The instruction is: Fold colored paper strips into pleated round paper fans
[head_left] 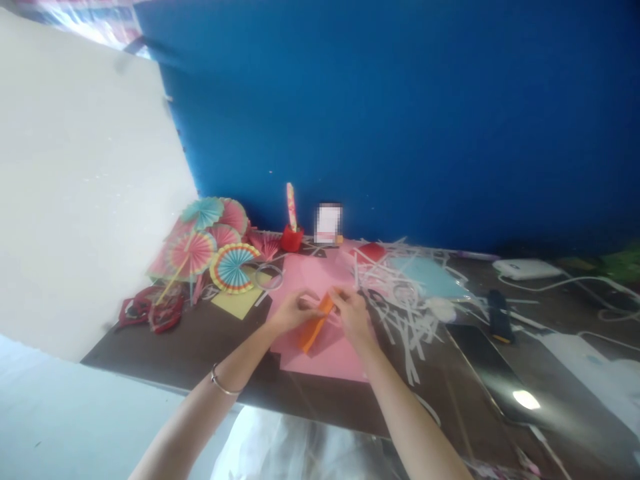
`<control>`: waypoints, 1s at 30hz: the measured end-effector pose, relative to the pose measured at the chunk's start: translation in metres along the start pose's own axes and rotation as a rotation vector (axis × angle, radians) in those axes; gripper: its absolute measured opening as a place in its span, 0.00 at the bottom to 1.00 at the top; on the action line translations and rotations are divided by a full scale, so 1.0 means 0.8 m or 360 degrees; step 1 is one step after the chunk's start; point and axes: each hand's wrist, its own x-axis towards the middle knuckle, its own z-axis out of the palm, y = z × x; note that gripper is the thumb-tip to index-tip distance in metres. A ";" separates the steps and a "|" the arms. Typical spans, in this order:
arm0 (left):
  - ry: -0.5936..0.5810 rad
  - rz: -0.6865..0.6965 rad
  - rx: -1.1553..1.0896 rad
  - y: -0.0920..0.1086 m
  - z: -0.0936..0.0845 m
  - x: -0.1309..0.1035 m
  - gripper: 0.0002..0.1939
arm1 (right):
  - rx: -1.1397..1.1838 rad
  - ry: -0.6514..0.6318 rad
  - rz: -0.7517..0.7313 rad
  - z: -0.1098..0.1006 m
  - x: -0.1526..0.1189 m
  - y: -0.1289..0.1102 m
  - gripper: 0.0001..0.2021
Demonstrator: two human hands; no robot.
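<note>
A narrow folded strip of orange paper [316, 328] slants between my hands over pink paper sheets [305, 270]. My left hand [295, 311] pinches its left side between thumb and fingers. At the strip's upper end, my right hand [351, 310] grips it with the fingertips. Both hands are closed on the same paper, and its lower end sticks out toward me. How many layers the fold has is too blurred to tell.
Colourful pleated paper fans [193, 250] pile up at the left, beside yellow paper [237, 303]. White paper strips [405, 300] lie heaped right of the pink sheets, near light-blue paper [433, 277]. A phone [487, 367] rests at the right. Behind stands a blue wall [400, 120].
</note>
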 end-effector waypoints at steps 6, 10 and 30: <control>-0.0097 0.0269 0.0153 0.007 0.001 -0.004 0.15 | 0.0057 -0.0070 0.0028 -0.001 0.002 0.003 0.15; -0.0164 0.0247 0.0290 0.010 -0.001 -0.004 0.19 | 0.0073 -0.0155 0.0051 -0.003 0.005 0.008 0.16; -0.0288 0.0118 0.0471 0.018 -0.006 -0.010 0.25 | -0.0339 -0.0030 -0.0106 -0.008 0.004 -0.006 0.16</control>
